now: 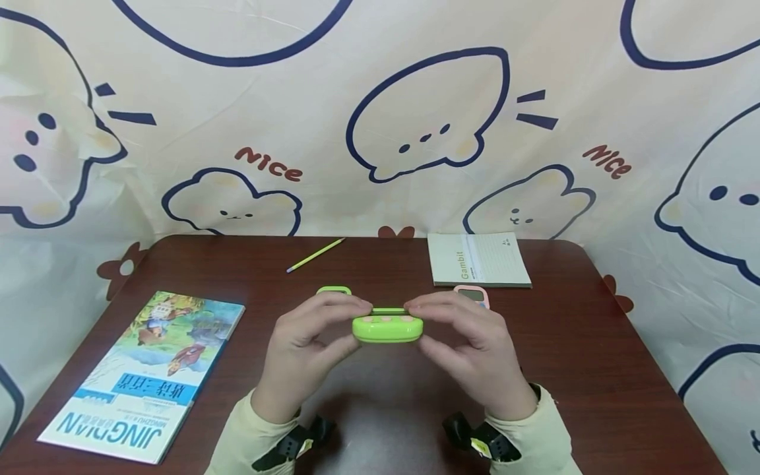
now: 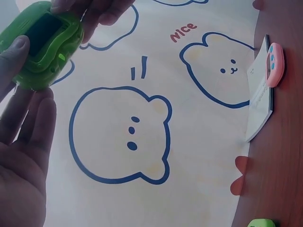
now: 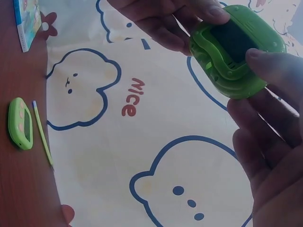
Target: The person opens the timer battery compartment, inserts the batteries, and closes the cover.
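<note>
A desk (image 1: 594,343) study corner (cartoon-printed cloth (image 1: 323,119) behind), with book (image 1: 142,379) and notebook (image 1: 489,264).

The tabletop (image 1: 594,343) is dark reddish-brown wood with rounded far corners. On its left side lies a book (image 1: 142,382) with an illustrated cover, set at a slant, its lettering upside down to the wearer. A yellow-green pencil (image 1: 316,255) lies slantwise near the far edge, blue end nearer the book. Closer in than the pencil, and just beside it, is a green device (image 3: 20,124) with a screen. At the far right lies a "Gambit" notebook (image 1: 482,264), a pink device (image 1: 472,295) just in front of its near edge
</note>
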{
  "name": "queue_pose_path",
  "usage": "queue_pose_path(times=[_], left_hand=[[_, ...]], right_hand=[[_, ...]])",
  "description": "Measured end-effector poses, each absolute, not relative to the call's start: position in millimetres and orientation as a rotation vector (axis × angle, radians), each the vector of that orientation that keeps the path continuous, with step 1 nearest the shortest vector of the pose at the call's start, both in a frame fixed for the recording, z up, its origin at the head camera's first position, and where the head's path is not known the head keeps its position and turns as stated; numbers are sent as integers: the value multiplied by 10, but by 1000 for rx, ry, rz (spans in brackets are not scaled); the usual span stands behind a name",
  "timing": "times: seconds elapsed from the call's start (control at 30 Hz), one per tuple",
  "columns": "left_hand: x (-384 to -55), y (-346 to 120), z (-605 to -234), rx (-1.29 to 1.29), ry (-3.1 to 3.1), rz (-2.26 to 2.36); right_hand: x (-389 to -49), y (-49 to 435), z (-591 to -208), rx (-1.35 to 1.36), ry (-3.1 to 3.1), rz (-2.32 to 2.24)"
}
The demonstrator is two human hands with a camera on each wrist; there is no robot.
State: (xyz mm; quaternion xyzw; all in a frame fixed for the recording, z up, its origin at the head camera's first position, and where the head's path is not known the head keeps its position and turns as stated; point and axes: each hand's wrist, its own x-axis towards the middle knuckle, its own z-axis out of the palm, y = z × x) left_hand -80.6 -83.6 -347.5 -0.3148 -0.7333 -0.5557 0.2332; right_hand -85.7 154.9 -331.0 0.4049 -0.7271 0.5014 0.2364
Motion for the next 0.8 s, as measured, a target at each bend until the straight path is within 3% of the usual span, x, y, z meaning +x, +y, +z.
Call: queue_pose_path(times=[0.27, 0.53, 0.8], left_hand=[[-790, -840, -3437, -847, -2066, -1491], [-790, -868, -3417, -945, -2121, -1369], [-768, -855, -3394, -1002, -2191, -1300]], right_hand=[[-835, 1563, -3306, 1015, -2088, 1447], [-783, 1569, -3266, 743, -2200, 1852], [-800, 1599, -3249, 656, -2233, 2089]])
